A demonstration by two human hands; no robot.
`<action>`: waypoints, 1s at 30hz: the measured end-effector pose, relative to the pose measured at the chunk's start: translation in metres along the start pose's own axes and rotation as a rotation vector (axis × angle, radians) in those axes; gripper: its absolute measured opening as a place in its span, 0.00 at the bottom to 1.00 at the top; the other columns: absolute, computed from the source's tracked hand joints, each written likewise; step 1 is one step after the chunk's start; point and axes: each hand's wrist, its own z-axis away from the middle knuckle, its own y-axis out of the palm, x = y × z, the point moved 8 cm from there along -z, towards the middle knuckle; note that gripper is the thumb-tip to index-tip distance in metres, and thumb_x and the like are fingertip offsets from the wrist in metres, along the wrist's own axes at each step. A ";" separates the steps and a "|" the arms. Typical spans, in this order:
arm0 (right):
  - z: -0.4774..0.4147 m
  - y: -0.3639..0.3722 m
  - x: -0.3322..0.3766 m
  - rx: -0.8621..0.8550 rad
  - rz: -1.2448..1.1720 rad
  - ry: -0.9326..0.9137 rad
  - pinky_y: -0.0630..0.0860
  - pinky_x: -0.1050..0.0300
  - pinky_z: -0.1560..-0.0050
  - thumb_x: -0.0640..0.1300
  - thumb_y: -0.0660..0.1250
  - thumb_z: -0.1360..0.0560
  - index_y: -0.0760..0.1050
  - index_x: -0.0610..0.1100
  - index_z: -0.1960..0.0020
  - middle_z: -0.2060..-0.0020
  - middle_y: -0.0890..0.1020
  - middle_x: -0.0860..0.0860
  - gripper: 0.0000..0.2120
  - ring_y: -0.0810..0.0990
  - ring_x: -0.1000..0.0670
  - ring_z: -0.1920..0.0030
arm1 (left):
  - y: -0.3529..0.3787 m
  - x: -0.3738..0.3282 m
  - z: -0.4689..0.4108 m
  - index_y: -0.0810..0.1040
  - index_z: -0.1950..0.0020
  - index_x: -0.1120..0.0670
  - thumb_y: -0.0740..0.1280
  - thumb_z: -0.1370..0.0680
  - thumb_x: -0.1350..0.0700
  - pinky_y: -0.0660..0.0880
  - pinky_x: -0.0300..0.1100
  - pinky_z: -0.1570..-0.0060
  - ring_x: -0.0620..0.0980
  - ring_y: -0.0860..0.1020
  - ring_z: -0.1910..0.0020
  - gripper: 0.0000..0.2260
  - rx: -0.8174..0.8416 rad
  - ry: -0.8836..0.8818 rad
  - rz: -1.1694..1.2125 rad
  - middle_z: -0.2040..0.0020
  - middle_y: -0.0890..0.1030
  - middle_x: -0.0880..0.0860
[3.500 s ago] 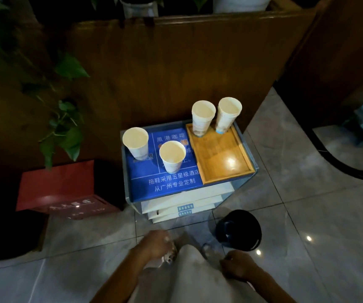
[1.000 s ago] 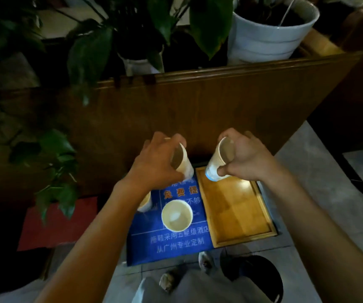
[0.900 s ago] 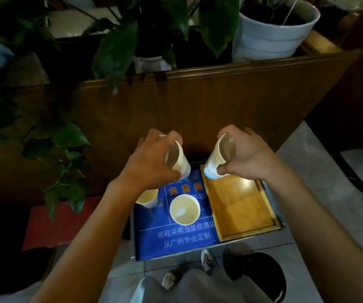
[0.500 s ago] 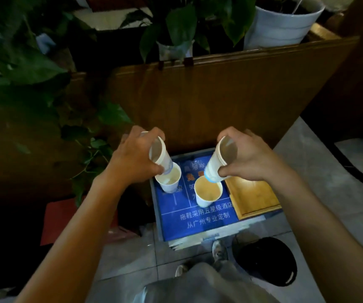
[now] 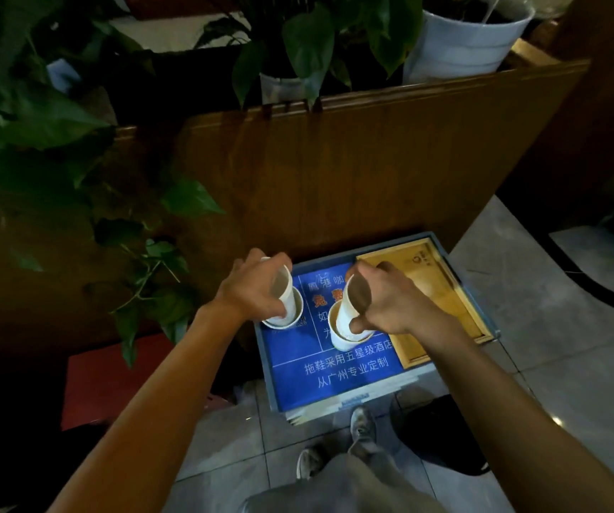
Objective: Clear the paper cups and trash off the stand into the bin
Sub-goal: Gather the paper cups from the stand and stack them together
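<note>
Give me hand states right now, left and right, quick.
Left hand: closed on a paper cup, lowering it into the left standing cup.
Right hand: closed on a second paper cup, nesting it into the right standing cup.

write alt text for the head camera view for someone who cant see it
Two bare hands each lower a paper cup into another cup standing on a blue-topped stand: the left hand at the left cup, the right hand at the right cup. A wooden tray lies beside them; a black bin sits on the floor below.

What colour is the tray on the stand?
Light golden-brown wood, seen in the head view: the tray.
</note>
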 end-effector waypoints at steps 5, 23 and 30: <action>-0.006 0.017 -0.004 0.075 0.010 0.006 0.78 0.51 0.48 0.48 0.81 0.44 0.68 0.56 0.37 0.44 0.72 0.45 0.40 0.76 0.41 0.45 | 0.018 -0.002 -0.005 0.67 0.36 0.42 0.77 0.37 0.53 0.76 0.53 0.42 0.60 0.68 0.36 0.33 0.061 -0.013 -0.053 0.36 0.67 0.54; 0.000 0.088 -0.031 0.211 0.079 0.060 0.77 0.53 0.54 0.56 0.80 0.46 0.62 0.59 0.38 0.46 0.70 0.48 0.42 0.78 0.42 0.48 | 0.101 -0.004 0.015 0.64 0.31 0.42 0.81 0.38 0.50 0.76 0.59 0.39 0.63 0.64 0.30 0.40 0.275 0.001 -0.182 0.28 0.64 0.54; 0.016 0.104 -0.035 0.064 0.115 0.195 0.78 0.47 0.49 0.75 0.69 0.46 0.54 0.57 0.33 0.37 0.71 0.43 0.49 0.79 0.38 0.43 | 0.113 0.001 0.028 0.58 0.30 0.37 0.80 0.38 0.47 0.78 0.59 0.43 0.62 0.63 0.31 0.43 0.196 -0.068 -0.137 0.29 0.60 0.52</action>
